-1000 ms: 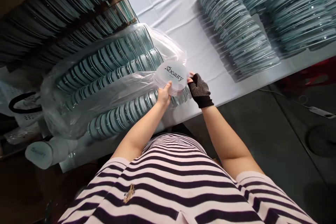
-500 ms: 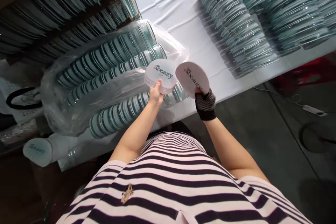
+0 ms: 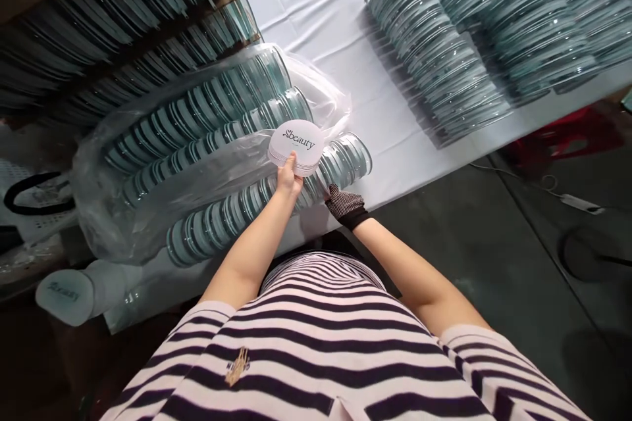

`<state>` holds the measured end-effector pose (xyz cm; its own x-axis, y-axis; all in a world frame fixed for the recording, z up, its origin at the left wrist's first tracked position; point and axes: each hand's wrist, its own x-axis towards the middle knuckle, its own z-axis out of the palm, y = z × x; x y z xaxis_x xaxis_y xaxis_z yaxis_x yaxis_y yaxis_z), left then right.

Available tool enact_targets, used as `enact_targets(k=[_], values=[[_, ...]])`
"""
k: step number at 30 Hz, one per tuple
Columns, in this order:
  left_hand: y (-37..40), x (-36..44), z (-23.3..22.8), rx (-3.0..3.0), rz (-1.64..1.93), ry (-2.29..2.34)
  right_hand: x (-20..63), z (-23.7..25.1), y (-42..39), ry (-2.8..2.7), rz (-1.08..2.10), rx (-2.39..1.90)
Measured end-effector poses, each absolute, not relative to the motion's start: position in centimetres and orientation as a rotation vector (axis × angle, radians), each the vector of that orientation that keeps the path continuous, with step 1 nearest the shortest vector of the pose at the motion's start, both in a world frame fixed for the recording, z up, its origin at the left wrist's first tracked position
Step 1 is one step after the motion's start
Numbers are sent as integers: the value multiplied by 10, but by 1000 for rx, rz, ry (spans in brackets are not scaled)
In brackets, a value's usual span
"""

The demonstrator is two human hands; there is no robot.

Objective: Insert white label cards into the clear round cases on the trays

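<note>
White discs [image 3: 297, 142], “beauty” printed on top, are pinched in the left hand [image 3: 289, 179]; the gloved right hand [image 3: 347, 206] touches clear dishes [image 3: 354, 156], its grip too hidden to tell.

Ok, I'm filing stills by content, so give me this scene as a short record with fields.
Left hand: bare, gripping a stack of rounded white printed cards
Right hand: in a black dotted fingerless glove, at the nearest row of clear greenish round pieces; contact unclear
Wrapping: crumpled transparent plastic bag about two similar rows
Surface: white cloth-covered table, more clear rows at right
</note>
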<state>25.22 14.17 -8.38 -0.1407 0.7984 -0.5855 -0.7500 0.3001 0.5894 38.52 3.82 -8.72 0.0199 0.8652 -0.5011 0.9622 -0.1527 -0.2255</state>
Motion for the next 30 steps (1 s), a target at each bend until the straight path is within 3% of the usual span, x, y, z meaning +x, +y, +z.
enact_targets(k=[12, 20, 22, 26, 30], values=[[141, 250, -88, 102, 1329, 1042, 384, -116, 47, 1992, -761, 2127], [143, 254, -89, 87, 1369, 1042, 389, -96, 60, 1816, -1581, 2175], [143, 258, -88, 103, 1380, 1047, 396, -84, 72, 1848, -1485, 2249], [135, 261, -83, 209, 1403, 1044, 410, -62, 105, 2168, -1003, 2670], [116, 250, -80, 343, 1407, 1053, 400, -47, 117, 2546, -646, 2587]])
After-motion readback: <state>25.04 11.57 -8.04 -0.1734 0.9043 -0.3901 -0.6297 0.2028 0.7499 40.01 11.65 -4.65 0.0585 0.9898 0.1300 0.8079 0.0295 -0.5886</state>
